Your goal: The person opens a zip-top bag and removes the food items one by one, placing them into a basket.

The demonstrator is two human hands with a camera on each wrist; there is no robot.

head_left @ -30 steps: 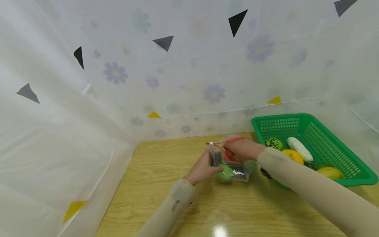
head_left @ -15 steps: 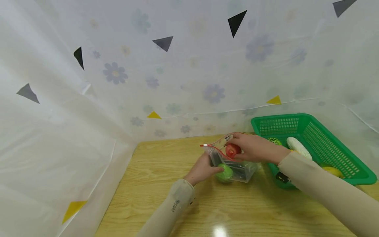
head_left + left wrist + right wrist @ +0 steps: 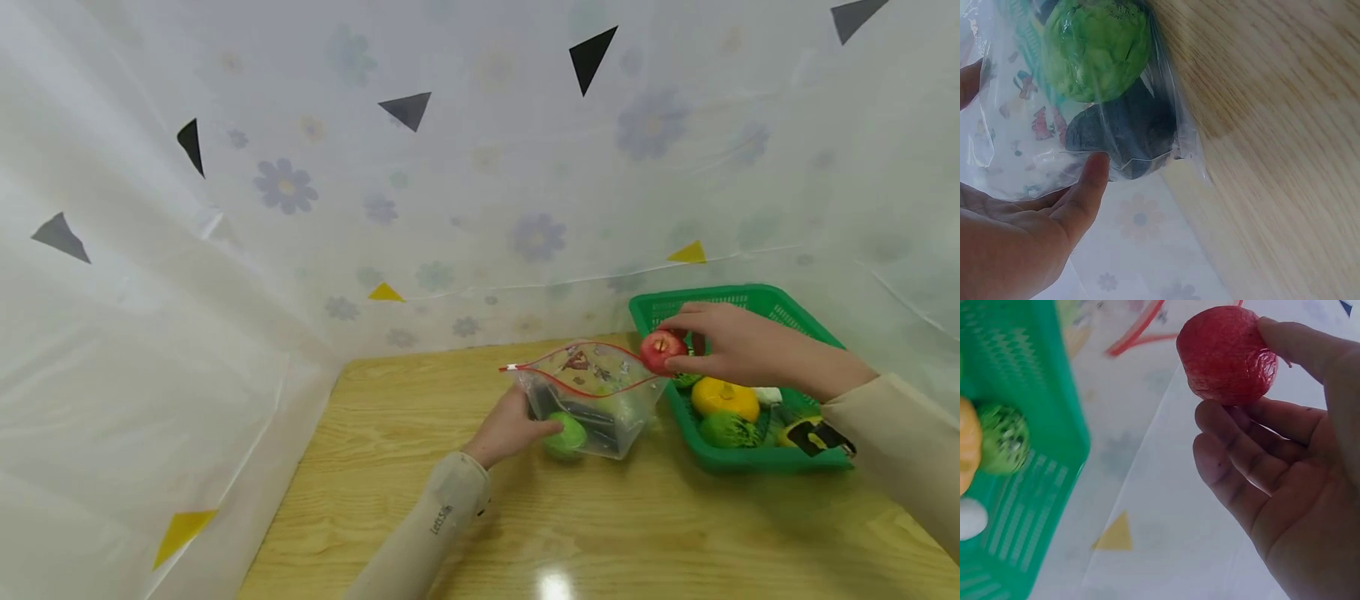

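- Right hand (image 3: pixel 738 350): raised above the near-left corner of the green basket (image 3: pixel 780 462), fingers and thumb curled around a red apple-like fruit (image 3: pixel 659 350). In the right-wrist view the fruit (image 3: pixel 1229 355) sits at the fingertips (image 3: pixel 1235 434), clear of the palm.
- Left hand (image 3: pixel 513 427): low on the wooden table (image 3: pixel 615 533), fingers curled against the left side of a clear zip bag (image 3: pixel 596 400), thumb pressed to its lower edge. The left-wrist view shows the thumb (image 3: pixel 1088 187) touching the plastic (image 3: pixel 1166 106).
- Zip bag: stands between the two hands, just beside the basket's left wall, its red-edged mouth gaping wide. The red fruit hangs at the right end of that mouth, outside the bag.
- Bag contents: a green round item (image 3: pixel 564 435) at the bottom beside the left thumb, and a dark item (image 3: pixel 592 417) next to it; in the left-wrist view the green one (image 3: pixel 1097 47) lies against the dark one (image 3: pixel 1129 134).
- Basket contents, under and beyond the right hand: a yellow-orange fruit (image 3: pixel 724 398), a green-and-black patterned ball (image 3: pixel 722 429) in front of it, a white piece (image 3: pixel 767 395) partly hidden by the wrist.
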